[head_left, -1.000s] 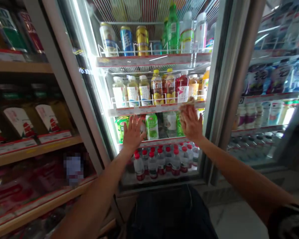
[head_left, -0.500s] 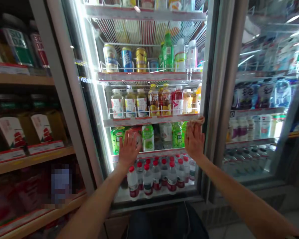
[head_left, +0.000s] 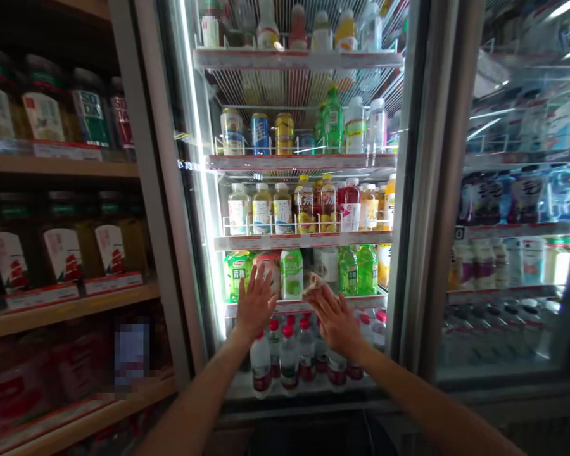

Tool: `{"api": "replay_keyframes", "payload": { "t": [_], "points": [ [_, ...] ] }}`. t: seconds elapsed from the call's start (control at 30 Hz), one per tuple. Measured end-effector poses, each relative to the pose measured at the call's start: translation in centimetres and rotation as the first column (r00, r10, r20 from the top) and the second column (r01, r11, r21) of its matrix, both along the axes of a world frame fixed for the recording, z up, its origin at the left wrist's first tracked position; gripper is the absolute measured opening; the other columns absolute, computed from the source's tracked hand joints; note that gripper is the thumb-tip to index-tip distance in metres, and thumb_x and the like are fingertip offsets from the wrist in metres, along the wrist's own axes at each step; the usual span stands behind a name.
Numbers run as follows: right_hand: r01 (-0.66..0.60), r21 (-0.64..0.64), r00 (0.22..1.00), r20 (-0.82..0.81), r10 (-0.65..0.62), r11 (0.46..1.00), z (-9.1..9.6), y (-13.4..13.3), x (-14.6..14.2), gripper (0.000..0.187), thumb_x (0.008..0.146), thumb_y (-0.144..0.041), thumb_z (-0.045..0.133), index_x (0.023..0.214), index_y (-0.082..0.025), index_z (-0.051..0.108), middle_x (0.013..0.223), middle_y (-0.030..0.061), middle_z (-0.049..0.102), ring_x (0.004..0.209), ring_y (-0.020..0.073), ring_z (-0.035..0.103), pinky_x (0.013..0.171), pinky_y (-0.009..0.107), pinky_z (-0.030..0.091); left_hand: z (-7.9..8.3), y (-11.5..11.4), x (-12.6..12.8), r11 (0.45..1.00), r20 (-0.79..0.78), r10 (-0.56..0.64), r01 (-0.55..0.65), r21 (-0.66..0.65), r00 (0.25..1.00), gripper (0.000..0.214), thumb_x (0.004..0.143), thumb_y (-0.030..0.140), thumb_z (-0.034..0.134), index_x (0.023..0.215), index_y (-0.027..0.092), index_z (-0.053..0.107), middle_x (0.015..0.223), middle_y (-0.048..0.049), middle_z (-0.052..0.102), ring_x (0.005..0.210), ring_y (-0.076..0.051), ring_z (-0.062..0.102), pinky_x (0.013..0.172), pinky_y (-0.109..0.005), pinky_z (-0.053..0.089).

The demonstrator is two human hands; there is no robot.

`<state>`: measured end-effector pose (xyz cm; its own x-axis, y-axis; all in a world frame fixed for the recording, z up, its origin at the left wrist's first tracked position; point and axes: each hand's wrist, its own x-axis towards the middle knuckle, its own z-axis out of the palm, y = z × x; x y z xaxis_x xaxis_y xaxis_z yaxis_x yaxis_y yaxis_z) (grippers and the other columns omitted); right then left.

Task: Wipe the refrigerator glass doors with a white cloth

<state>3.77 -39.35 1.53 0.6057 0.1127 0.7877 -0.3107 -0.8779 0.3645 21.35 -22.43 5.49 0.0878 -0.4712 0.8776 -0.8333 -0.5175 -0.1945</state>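
Note:
A lit drinks fridge stands in front of me, seen through its glass door (head_left: 308, 134), which carries faint reflections. With its fingers spread, my left hand (head_left: 256, 303) rests flat against the glass, in front of the green cartons. A crumpled beige cloth (head_left: 316, 286) is under the fingers of my right hand (head_left: 336, 316), pressed to the glass at the height of the lower shelf edge. Behind the hands are a white and green carton (head_left: 291, 273), green bottles (head_left: 367, 269) and several red-capped bottles (head_left: 289, 358).
On the left, wooden shelves (head_left: 52, 166) hold dark bottles. Another glass-fronted fridge (head_left: 517, 253) with bottles stands at the right, past a metal door frame (head_left: 430, 190). Cans (head_left: 259, 133) and more bottles fill the upper fridge shelves.
My right hand has moved the cloth left and down, from the glass's right edge towards the middle. My left hand stays flat at about the same spot. The view has shifted slightly.

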Motion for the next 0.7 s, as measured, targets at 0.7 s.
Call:
{"api": "replay_keyframes", "payload": {
  "t": [0.7],
  "points": [
    [-0.156,-0.014,0.984,-0.093,0.154,0.988,-0.2,4.7,4.8,0.058,0.078,-0.013,0.045,0.136,-0.019,0.040,0.144,0.0044,0.034,0.138,0.0243,0.014,0.111,0.051,0.004,-5.0,5.9,1.5,0.991,-0.368,0.128,-0.130,0.019,0.921,0.062,0.075,0.016,0.052,0.135,0.014,0.035,0.148,-0.0164,0.020,0.138,-0.030,0.015,0.108,-0.053,0.022]
  ]
}}
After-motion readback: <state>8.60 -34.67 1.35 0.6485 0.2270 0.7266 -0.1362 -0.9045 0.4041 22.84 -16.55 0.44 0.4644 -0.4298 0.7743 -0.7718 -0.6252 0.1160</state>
